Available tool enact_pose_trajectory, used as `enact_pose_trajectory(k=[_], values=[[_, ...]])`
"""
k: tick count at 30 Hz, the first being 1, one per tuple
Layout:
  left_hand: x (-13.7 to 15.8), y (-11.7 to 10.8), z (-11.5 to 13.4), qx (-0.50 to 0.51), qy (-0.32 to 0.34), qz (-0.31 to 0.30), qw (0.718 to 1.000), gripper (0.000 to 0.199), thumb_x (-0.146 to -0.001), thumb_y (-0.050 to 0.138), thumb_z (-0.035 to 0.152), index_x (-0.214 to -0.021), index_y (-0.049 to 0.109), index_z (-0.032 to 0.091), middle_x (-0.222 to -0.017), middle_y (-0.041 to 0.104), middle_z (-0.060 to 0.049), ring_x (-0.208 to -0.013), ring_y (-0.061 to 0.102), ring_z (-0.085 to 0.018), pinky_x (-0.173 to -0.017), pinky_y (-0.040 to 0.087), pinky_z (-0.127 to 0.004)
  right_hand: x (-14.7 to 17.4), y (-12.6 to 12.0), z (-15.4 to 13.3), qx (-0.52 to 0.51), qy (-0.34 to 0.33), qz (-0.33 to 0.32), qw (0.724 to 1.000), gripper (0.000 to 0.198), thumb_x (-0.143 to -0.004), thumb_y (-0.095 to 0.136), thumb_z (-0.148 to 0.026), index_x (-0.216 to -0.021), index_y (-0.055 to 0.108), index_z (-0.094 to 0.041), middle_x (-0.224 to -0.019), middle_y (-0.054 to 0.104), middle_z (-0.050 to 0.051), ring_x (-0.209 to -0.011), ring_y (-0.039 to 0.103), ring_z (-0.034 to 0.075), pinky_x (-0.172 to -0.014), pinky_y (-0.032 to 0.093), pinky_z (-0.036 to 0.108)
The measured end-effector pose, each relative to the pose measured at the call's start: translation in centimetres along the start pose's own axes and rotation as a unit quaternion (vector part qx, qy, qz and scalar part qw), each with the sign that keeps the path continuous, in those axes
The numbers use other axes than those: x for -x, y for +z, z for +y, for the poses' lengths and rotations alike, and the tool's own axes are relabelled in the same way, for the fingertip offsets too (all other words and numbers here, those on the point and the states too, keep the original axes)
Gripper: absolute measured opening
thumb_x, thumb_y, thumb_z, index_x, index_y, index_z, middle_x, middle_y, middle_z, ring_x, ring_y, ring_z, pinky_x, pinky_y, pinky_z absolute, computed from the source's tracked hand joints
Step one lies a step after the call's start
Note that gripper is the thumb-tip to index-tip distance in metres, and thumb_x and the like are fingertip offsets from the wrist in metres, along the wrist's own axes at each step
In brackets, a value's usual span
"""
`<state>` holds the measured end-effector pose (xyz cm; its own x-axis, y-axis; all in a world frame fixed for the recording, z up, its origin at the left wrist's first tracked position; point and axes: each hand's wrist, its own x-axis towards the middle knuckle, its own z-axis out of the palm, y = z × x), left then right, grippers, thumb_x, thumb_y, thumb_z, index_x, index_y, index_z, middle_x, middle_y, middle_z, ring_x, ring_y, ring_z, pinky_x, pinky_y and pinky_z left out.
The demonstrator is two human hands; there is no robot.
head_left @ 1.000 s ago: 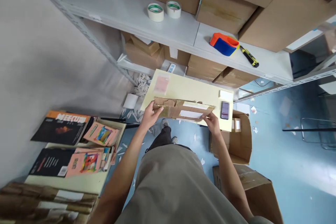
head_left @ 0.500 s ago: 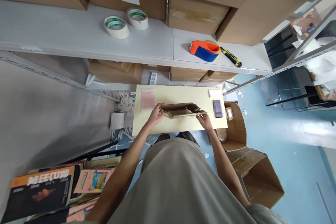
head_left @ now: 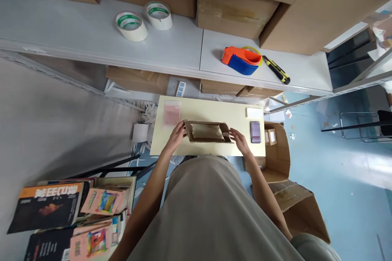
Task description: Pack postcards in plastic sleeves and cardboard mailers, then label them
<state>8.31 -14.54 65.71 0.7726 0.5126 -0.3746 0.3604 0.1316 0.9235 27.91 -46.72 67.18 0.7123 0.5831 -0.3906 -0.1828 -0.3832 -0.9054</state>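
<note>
Hands at the two ends of an open cardboard carton (head_left: pixel 208 140), thumbs toward the body: left hand (head_left: pixel 176 134) pinches the 9 o'clock end wall; right hand (head_left: pixel 239 140) has its fingers slightly parted at the 3 o'clock end, and whether they press or merely rest cannot be told. Carton lies over the middle of the cream table (head_left: pixel 214 108), opening upward; end holds probably serve to spread its walls and leave the inside visible. Clock centred on carton, 12 away from the body. Phone (head_left: pixel 255 132) at 3 and small white box (head_left: pixel 254 113) at 2, near the table's edge, presumably out of the hands' way; pink sheet (head_left: pixel 172 113) at 10, likewise aside. Shelf (head_left: pixel 177 49) at 12: tape dispenser (head_left: pixel 241 60) and yellow-black utility knife (head_left: pixel 276 69) toward 1, tape roll pair (head_left: pixel 131 27) toward 11, all forward of the stored boxes (head_left: pixel 232 12), likely for easy reach. Magazine (head_left: pixel 45 208) at 8, on a separate pile, presumably sorted apart.
</note>
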Motion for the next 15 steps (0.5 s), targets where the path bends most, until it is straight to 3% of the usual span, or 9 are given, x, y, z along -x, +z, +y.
enact_pose_trajectory(k=[4, 9, 15], values=[[2.0, 1.0, 0.7, 0.031, -0.1, 0.059, 0.993, 0.066, -0.101, 0.054, 0.06, -0.159, 0.054, 0.028, -0.164, 0.061, -0.011, -0.147, 0.061, -0.033, -0.103, 0.065, -0.046, -0.6, -0.2, -2.0, -0.03, 0.021, -0.036, 0.999, 0.077, -0.099, 0.061, -0.081, -0.154, 0.067, -0.026, -0.159, 0.067, 0.015, -0.146, 0.064, 0.036, -0.122, 0.053, 0.057], [3.1, 2.6, 2.6, 0.002, -0.091, 0.041, 0.995, 0.078, -0.099, 0.059, 0.07, -0.162, 0.056, 0.026, -0.174, 0.051, -0.011, -0.157, 0.052, -0.038, -0.107, 0.064, -0.046, -0.9, 1.0, -3.5, 0.007, -0.01, -0.052, 0.999, 0.078, -0.096, 0.067, -0.081, -0.151, 0.07, -0.025, -0.159, 0.067, 0.013, -0.151, 0.06, 0.036, -0.125, 0.05, 0.053], [3.2, 3.8, 5.2, -0.042, -0.068, -0.01, 0.997, 0.08, -0.098, 0.061, 0.073, -0.162, 0.06, 0.024, -0.173, 0.051, -0.007, -0.165, 0.041, -0.037, -0.133, 0.041, -0.047, -1.3, 1.1, -4.4, 0.002, -0.038, 0.033, 0.999, 0.06, -0.102, 0.062, -0.074, -0.13, 0.075, -0.022, -0.129, 0.08, 0.012, -0.124, 0.071, 0.032, -0.107, 0.059, 0.044]])
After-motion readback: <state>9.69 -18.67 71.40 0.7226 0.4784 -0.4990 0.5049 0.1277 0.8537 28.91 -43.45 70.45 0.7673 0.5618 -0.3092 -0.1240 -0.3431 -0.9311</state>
